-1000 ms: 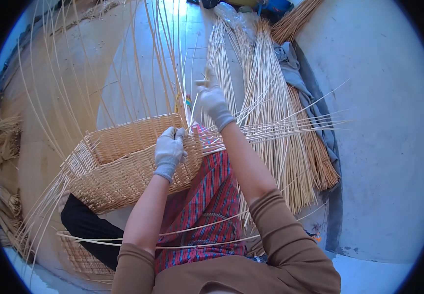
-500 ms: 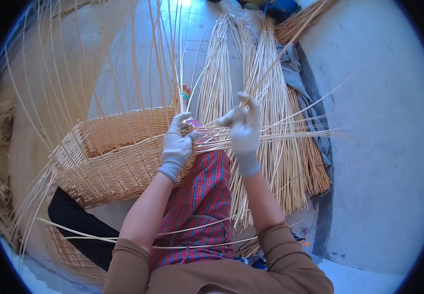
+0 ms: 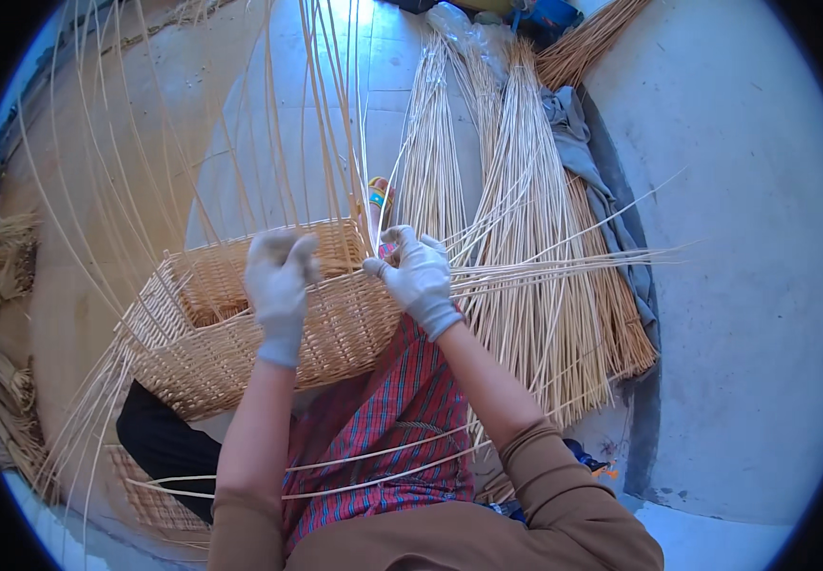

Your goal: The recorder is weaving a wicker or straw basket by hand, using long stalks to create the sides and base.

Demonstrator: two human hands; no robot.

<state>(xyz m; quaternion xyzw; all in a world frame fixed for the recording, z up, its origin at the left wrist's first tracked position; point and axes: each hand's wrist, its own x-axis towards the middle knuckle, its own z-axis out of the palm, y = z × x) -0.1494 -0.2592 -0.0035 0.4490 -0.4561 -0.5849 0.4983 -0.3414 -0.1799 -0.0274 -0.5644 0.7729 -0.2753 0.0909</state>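
Note:
My gloved left hand hovers over the near side of the woven tan basket, its bent fingers smeared by motion. At the basket's right corner, my gloved right hand pinches reeds, partly hiding them. Long upright stakes rise from the weave, and loose strands stick out sideways to the right. The basket rests against my legs, one in red plaid cloth.
Several bundles of pale reeds lie to the right beside grey cloth. Darker reeds and a blue item are at the back. Straw bundles line the left edge. Another woven piece lies at lower left.
My left hand has moved left, away from the basket's corner. My right hand has come down and left to that corner; the long piece raised in it half a second ago is no longer visible there.

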